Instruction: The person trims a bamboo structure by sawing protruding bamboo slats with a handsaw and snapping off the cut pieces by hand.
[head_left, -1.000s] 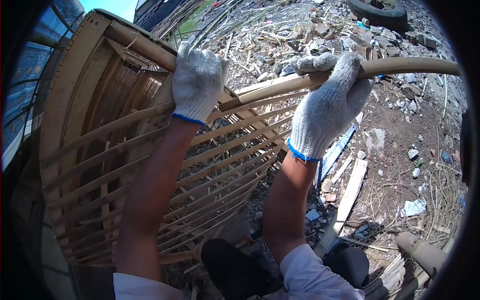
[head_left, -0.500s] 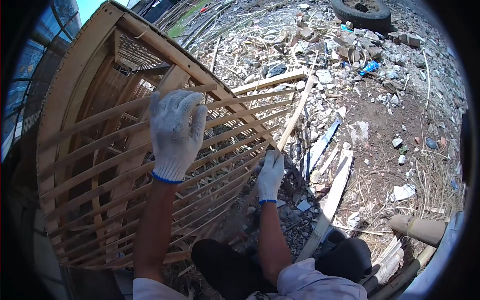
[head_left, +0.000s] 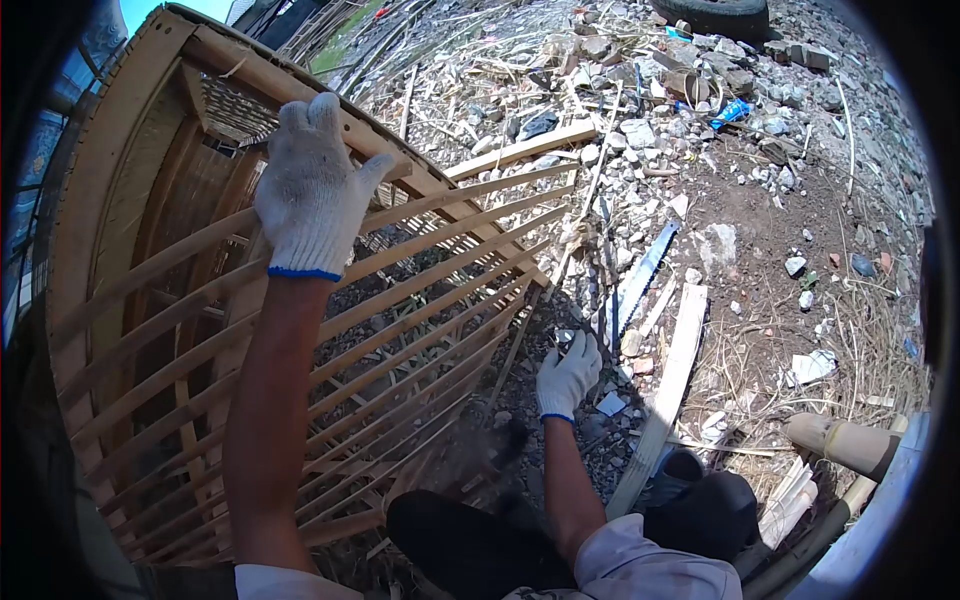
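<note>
My left hand [head_left: 318,190], in a white knit glove with a blue cuff, is over the upper slats of a wooden frame [head_left: 90,150]. Its fingers point up and its thumb stands apart, so it looks open. Long narrow wooden slats [head_left: 440,258] fan across the frame with gaps between them. Lower and to the right, my gloved right hand [head_left: 568,378] hovers near the slat ends, above the rubble. Its fingers are bent around a small grey-dark thing that I cannot make out.
A handsaw blade [head_left: 645,275] and a pale board [head_left: 672,385] lie right of my right hand. Another wooden strip [head_left: 525,150] rests on the rubble beyond the frame. A tyre [head_left: 715,15] lies far back; a bamboo pole [head_left: 840,442] is at lower right.
My left hand has shifted left and its fingers have straightened. My right hand has moved down and right, away from the pale wooden strip it was touching. The view has shifted slightly.
</note>
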